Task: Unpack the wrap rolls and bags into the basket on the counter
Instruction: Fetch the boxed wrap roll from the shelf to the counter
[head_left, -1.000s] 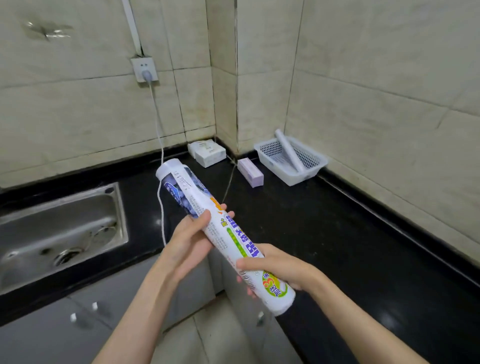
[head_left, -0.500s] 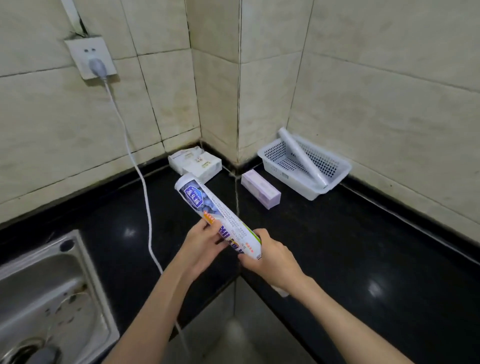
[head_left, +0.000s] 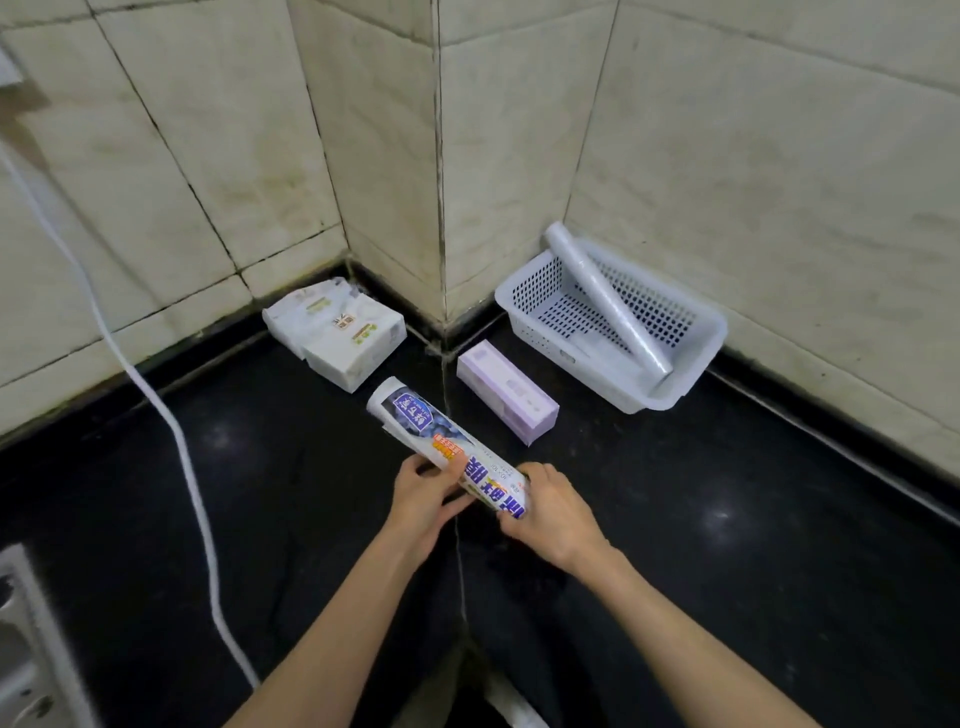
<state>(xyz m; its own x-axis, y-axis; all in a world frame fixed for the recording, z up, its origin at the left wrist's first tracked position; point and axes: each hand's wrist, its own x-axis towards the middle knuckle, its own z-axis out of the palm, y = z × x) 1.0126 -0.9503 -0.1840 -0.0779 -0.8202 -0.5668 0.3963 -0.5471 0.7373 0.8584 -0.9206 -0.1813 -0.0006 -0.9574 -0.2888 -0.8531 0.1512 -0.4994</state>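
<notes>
I hold a packaged wrap roll (head_left: 415, 421) with a blue and white printed label over the black counter, its far end pointing to the back left. My left hand (head_left: 423, 501) grips its middle from the left. My right hand (head_left: 550, 512) closes over its near end, which is hidden. A white perforated basket (head_left: 693, 358) stands at the back right against the wall. A bare clear wrap roll (head_left: 605, 299) lies slanted across the basket, one end poking over the rim. A lilac box (head_left: 506, 397) and a white packet of bags (head_left: 337, 332) lie near the corner.
A white power cable (head_left: 176, 441) runs down the left side across the black counter (head_left: 727, 545). A steel sink edge (head_left: 26, 649) shows at the bottom left. Tiled walls meet in a protruding corner behind the objects.
My view and both hands have moved forward toward the corner, over the counter. The roll sits lower in view, and my right hand now covers its near end.
</notes>
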